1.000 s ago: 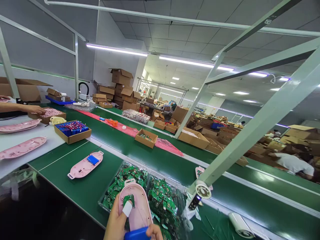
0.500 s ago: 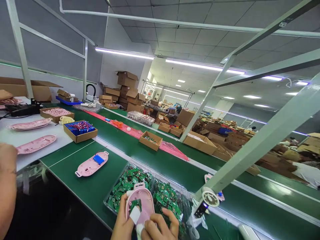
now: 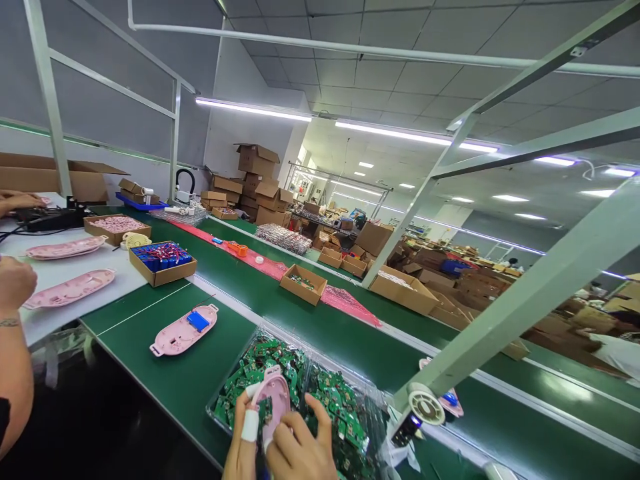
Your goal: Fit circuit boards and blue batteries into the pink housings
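A pink plastic housing [image 3: 278, 399], its hollow side partly facing me, is gripped in my left hand [image 3: 244, 430], which has white covers on its fingertips. My right hand [image 3: 303, 443] reaches to the housing's lower right side, fingers bent against it; what its fingertips pinch, if anything, is hidden. Under and behind both hands lies a clear tray [image 3: 216, 408] full of green circuit boards [image 3: 337, 407]. To the left, another pink housing with a blue battery [image 3: 199, 321] in it rests on the green table [image 3: 150, 373].
A co-worker's arm [image 3: 15, 373] comes in at the left beside more pink housings [image 3: 75, 288]. A carton of blue batteries [image 3: 163, 263] stands nearby. On the belt are a box of small boards [image 3: 303, 285] and pink wrap [image 3: 350, 307]. A slanted metal post [image 3: 520, 293] and small fan [image 3: 426, 404] stand right.
The housing in my hands has turned more edge-on, and my right hand has shifted left across its lower side. The co-worker's hand at the left has moved down and away from the camera.
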`<action>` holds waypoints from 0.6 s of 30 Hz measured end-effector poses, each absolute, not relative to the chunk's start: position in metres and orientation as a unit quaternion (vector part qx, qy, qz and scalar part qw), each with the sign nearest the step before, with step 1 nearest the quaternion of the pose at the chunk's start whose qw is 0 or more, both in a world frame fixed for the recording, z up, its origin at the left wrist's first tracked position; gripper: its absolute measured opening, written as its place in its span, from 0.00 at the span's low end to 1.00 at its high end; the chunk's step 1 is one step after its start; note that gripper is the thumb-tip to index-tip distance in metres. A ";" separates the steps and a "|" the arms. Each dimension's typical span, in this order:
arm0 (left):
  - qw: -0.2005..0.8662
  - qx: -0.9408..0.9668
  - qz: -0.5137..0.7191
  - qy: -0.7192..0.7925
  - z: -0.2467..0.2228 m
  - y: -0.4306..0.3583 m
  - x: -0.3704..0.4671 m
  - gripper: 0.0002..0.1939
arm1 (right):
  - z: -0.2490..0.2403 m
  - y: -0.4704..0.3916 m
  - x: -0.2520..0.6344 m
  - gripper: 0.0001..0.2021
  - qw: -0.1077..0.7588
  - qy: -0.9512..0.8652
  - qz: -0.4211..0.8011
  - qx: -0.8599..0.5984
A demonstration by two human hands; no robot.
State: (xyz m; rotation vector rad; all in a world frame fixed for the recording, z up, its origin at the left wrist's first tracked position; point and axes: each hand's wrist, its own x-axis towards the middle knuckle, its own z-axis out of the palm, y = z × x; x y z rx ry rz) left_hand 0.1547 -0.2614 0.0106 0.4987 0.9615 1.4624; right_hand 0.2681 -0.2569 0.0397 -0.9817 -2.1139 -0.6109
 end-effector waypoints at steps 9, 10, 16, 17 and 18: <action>0.654 0.084 0.628 0.414 0.037 -0.213 0.117 0.18 | 0.030 -0.222 0.280 0.26 0.462 -0.733 0.131 -0.482; 0.654 0.059 0.632 0.412 0.043 -0.206 0.113 0.18 | 0.025 -0.219 0.282 0.31 0.468 -0.688 0.261 -0.490; 0.661 0.035 0.678 0.319 0.062 -0.174 0.107 0.19 | 0.019 -0.184 0.269 0.33 0.467 -0.373 0.672 -0.439; 0.652 0.026 0.692 0.309 0.059 -0.171 0.104 0.18 | 0.025 -0.175 0.273 0.27 0.474 -0.350 0.665 -0.460; 0.635 0.013 0.708 0.307 0.055 -0.168 0.098 0.16 | 0.032 -0.164 0.280 0.20 0.487 -0.337 0.649 -0.478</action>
